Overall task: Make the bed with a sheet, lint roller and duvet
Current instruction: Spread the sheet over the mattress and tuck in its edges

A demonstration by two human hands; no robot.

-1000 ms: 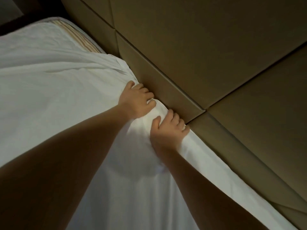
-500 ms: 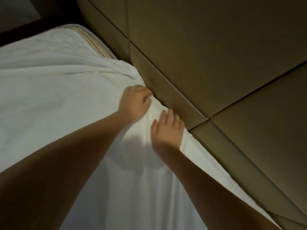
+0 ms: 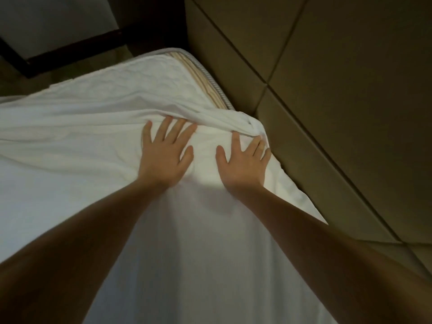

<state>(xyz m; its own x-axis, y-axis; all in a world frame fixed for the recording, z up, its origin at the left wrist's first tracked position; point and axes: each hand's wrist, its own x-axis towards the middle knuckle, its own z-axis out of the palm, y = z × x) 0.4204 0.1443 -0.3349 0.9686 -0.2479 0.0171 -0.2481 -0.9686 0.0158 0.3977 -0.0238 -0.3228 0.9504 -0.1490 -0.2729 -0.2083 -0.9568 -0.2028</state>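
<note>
White sheet point(image 3: 98, 174) covers the mattress point(image 3: 205, 78) across the frame's left and centre. Left hand point(image 3: 163, 153) and right hand point(image 3: 244, 166) rest flat on it, fingers spread (gripping nothing), below a bunched fold.

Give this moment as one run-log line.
phase: sheet | left hand: open, flat on sheet | right hand: open, at bunched fold | mattress corner: uncovered

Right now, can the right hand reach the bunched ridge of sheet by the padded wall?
Probably yes. The right hand lies flat on the sheet, its fingertips touching the bunched ridge; nothing lies between them.
</note>
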